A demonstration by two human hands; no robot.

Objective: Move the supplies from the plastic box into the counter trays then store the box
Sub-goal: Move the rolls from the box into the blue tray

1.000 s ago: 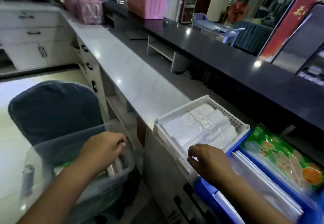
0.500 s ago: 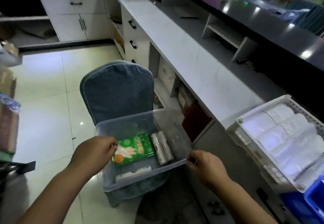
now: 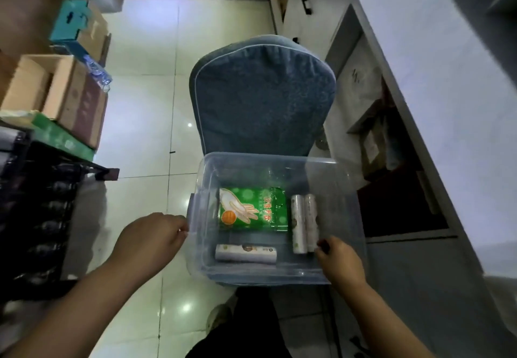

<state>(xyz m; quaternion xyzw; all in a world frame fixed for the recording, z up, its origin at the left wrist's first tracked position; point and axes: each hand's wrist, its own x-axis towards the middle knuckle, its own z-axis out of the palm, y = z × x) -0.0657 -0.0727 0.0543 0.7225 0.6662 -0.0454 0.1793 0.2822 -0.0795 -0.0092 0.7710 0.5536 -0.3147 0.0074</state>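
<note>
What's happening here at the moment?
A person is bent over a clear plastic box resting on a blue chair. The left hand holds the box's left edge. The right hand is at its near right corner, fingertips by two rolls, grasp unclear. A green glove packet, the two rolls and a third roll lie in the box, so unloading isn't finished.
</note>
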